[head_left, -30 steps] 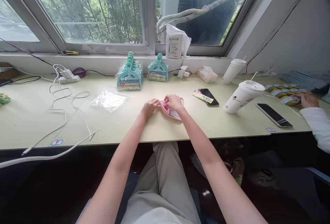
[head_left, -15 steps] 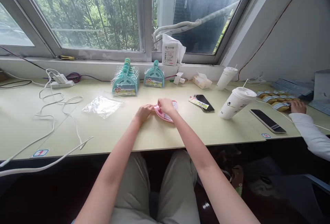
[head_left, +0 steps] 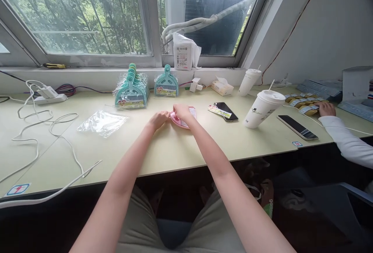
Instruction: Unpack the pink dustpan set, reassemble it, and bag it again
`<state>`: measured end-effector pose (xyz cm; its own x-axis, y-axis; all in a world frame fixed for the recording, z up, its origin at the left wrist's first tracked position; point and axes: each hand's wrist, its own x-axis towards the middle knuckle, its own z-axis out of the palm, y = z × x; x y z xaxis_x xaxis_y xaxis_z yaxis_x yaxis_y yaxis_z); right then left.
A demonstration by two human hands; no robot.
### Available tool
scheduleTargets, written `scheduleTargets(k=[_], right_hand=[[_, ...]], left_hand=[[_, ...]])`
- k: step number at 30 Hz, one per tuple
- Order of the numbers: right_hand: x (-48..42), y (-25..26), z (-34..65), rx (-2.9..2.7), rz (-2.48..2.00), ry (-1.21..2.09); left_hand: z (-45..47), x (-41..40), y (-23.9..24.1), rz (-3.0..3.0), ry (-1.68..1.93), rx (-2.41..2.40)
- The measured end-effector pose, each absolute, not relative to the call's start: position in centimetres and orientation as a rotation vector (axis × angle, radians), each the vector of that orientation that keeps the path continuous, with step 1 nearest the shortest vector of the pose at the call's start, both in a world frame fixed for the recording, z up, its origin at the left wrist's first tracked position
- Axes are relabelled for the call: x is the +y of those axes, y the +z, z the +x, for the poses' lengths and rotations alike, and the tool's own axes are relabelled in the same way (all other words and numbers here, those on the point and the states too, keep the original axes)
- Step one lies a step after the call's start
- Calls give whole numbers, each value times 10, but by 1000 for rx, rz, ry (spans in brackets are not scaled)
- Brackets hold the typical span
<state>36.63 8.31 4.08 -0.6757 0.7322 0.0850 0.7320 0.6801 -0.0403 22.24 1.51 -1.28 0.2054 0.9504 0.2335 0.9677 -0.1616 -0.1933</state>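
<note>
A small pink dustpan-and-brush set (head_left: 184, 119) lies flat on the pale green table (head_left: 175, 148), in the middle. My left hand (head_left: 158, 120) pinches its handle end on the left. My right hand (head_left: 182, 111) rests on top of it, fingers closed over the pink plastic. Just behind stand a stack of teal sets wrapped in clear film (head_left: 131, 92) and one more teal set (head_left: 166, 84). An empty clear plastic bag (head_left: 101, 122) lies to the left of my hands.
Right of my hands are a label strip (head_left: 217, 111) on a black phone (head_left: 225, 110), two white paper cups (head_left: 262, 108) (head_left: 249, 82) and another phone (head_left: 297, 127). A co-worker's hand (head_left: 326, 109) touches yellow packets at far right. White cables (head_left: 43, 129) and a power strip (head_left: 49, 96) lie left.
The camera has swung left and tilted, so everything shifted in the picture. My hands stay on the pink set in about the same grip. The co-worker's hand stays at the yellow packets.
</note>
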Motion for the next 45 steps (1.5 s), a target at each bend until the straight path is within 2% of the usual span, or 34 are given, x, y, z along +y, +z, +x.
scheduleTargets(k=[8,21,24,29,31,33,35,39,43,45], right_hand=[[80,39,365,-2743,-1228,-51],[99,13,377,-2677,-1162,88],[93,13,379,-2627,-1150,160],[82,16,379,-2346,-1267,276],[79,18,377,-2182,-1244,300],[80,16,377,-2070,-1204,324],[83,10,377,-2009,-1168,359],[95,-7,378,-1951,-1115,463],[108,-12,380,-1936,-1027,581],[115,-10,388,-1879,-1096,518]], left_hand=[[222,19,-15,-2115,-79,-1902],[227,15,-18,-2187,-240,-1863],[224,15,-22,-2103,-598,-1878],[229,24,-25,-1724,-1817,-2254],[236,27,-23,-1891,-2325,-2422],[244,26,-20,-2156,-2689,-2369],[250,22,-17,-2272,-2852,-2256],[257,13,-15,-2200,-2933,-2269],[250,18,-22,-1653,-3082,-2340],[238,23,-23,-1372,-3108,-2343]])
